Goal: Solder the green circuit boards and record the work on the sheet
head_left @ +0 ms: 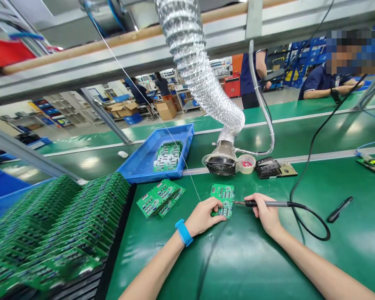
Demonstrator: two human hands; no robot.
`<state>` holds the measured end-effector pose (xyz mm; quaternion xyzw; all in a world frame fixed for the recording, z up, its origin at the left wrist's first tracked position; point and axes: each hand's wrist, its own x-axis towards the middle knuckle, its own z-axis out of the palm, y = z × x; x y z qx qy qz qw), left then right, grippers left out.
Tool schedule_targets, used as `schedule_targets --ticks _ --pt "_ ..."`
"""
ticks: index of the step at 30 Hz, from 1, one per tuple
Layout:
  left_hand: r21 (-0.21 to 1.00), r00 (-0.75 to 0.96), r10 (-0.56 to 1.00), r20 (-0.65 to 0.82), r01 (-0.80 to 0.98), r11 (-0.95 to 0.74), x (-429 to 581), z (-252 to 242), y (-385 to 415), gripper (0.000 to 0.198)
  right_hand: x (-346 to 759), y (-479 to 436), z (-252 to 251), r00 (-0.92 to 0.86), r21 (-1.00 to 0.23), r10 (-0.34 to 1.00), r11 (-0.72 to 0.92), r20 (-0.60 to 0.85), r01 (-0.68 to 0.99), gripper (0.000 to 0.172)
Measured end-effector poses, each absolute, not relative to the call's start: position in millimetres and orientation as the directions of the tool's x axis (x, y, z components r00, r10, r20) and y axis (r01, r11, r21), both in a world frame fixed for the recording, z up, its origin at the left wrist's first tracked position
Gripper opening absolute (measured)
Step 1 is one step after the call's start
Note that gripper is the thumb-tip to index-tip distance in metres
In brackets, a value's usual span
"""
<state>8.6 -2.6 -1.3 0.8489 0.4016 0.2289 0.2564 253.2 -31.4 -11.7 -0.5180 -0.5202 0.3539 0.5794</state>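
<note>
My left hand [203,216] grips a green circuit board [223,196], pressing it flat on the green bench mat [256,258]. My right hand [265,213] holds a black-handled soldering iron [268,203] like a pen. Its thin tip reaches the board's left edge, close to my left fingers. A blue band [183,232] circles my left wrist. To the left of my hand lies a small stack of green circuit boards [160,198]. The black cord [312,221] runs from the iron to the right.
A black rack of many upright boards [50,225] fills the front left. Beyond stand a blue tray [137,166] holding boards, a fume extractor fan [221,164] on a foil duct [187,54], and an iron stand [270,168]. A black marker [340,209] lies right. Co-workers [328,83] stand behind.
</note>
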Motion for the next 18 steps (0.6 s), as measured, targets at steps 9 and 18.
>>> schedule_targets --ticks 9,18 --pt "0.642 0.323 0.862 0.391 0.575 -0.507 42 -6 23 0.026 259 -17 -19 0.186 -0.979 0.965 0.168 0.187 0.116 0.054" --pt "0.555 0.265 0.835 0.482 0.646 -0.525 48 -19 21 0.022 256 -16 -17 0.116 -0.981 0.983 0.127 0.145 0.147 0.059"
